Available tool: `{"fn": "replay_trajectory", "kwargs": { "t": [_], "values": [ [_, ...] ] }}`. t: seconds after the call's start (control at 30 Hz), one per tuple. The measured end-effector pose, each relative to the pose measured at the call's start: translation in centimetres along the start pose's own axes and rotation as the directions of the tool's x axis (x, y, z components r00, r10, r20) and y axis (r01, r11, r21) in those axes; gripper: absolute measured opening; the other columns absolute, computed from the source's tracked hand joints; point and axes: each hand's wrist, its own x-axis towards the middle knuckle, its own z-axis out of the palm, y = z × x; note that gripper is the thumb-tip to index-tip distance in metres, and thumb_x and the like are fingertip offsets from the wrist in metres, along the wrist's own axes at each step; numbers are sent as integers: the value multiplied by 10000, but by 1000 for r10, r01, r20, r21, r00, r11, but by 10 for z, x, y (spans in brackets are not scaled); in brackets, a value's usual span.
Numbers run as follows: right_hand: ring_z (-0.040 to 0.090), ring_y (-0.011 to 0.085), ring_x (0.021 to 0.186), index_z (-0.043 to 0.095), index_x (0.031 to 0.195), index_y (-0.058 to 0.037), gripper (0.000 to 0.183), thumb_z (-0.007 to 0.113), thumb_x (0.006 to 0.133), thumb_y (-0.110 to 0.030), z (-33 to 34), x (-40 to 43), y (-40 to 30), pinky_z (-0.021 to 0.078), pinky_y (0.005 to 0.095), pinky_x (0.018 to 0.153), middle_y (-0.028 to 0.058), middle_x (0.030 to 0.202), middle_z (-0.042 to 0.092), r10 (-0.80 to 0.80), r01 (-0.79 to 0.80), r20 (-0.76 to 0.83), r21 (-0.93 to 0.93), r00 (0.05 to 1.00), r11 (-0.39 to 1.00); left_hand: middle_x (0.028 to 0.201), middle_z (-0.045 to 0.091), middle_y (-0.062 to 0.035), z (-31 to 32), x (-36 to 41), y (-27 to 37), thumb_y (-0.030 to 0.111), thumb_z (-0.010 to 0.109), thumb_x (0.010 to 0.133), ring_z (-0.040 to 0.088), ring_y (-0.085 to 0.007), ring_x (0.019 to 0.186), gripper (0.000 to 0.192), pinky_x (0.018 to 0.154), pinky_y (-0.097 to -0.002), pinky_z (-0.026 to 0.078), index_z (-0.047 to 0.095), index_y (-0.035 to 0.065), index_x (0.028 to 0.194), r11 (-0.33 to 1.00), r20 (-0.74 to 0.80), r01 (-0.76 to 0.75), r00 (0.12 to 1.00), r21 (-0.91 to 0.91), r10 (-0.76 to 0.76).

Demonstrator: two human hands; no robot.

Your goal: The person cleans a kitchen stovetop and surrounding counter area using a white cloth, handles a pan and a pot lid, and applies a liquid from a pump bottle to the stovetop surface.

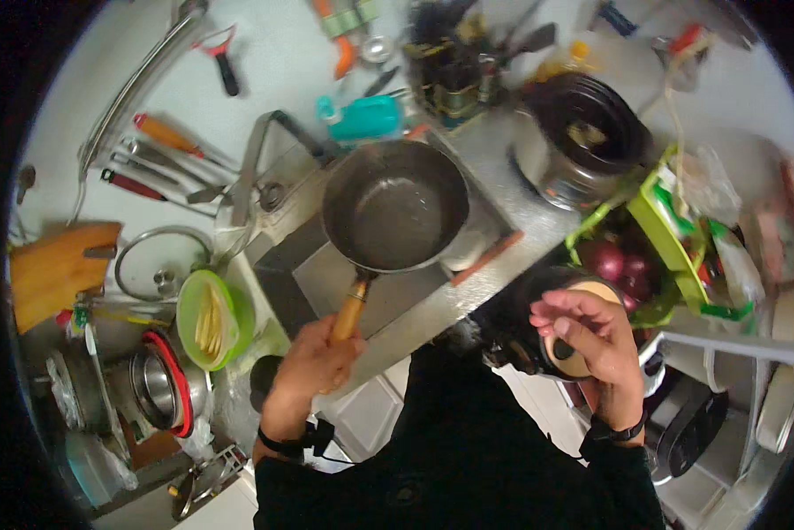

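My left hand (pixel 317 358) is closed around the wooden handle of a dark frying pan (pixel 397 205). The pan looks empty apart from a few bright wet spots or reflections, and is held over a steel sink basin (pixel 344 278). My right hand (pixel 589 331) holds nothing I can see; its fingers are apart and partly curled, above or in front of a round beige item (pixel 596 291) on a dark surface. A blurred white item lies at the basin's right side, partly behind the pan.
Left of the sink stands a green bowl (pixel 241 331) with pale yellow strips. A teal bottle (pixel 364 118) lies behind the pan. A steel pot with a dark inner pot (pixel 582 126) stands back right. Red onions (pixel 602 258) sit in a green basket. Utensils hang on the wall.
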Motion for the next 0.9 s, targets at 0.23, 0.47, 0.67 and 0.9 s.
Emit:
{"fn": "replay_trajectory", "kwargs": {
  "t": [0.23, 0.47, 0.67, 0.9],
  "values": [
    [670, 224, 992, 612, 1187, 45, 308, 628, 880, 23, -85, -126, 13, 533, 358, 893, 156, 1090, 689, -54, 64, -264, 32, 963, 997, 614, 500, -5, 56, 17, 68, 81, 575, 814, 411, -80, 389, 161, 372, -225, 295, 567, 25, 965, 995, -10, -95, 995, -32, 94],
    [677, 263, 953, 593, 1200, 41, 337, 627, 867, 0, -135, -203, 35, 549, 381, 843, 177, 1083, 685, -134, 167, -449, 35, 884, 985, 673, 520, 22, 100, 51, 130, 188, 597, 863, 436, -57, 423, 206, 361, -202, 322, 557, 38, 999, 962, 76, -272, 960, 32, 269],
    [680, 254, 940, 588, 1213, 36, 360, 651, 872, -61, -155, -233, 47, 550, 379, 837, 180, 1076, 685, -140, 180, -508, 31, 850, 983, 638, 501, 14, 135, 99, 174, 156, 573, 851, 436, -67, 423, 137, 379, -216, 341, 550, 36, 912, 907, 150, -368, 928, 205, 342],
    [685, 255, 935, 594, 1201, 44, 370, 677, 867, -92, -168, -256, 59, 558, 378, 822, 182, 1071, 687, -135, 187, -577, 32, 805, 982, 628, 499, 12, 167, 146, 208, 128, 601, 831, 444, -71, 423, 102, 378, -229, 335, 535, 52, 815, 803, 126, -419, 905, 425, 405]
  ]
}}
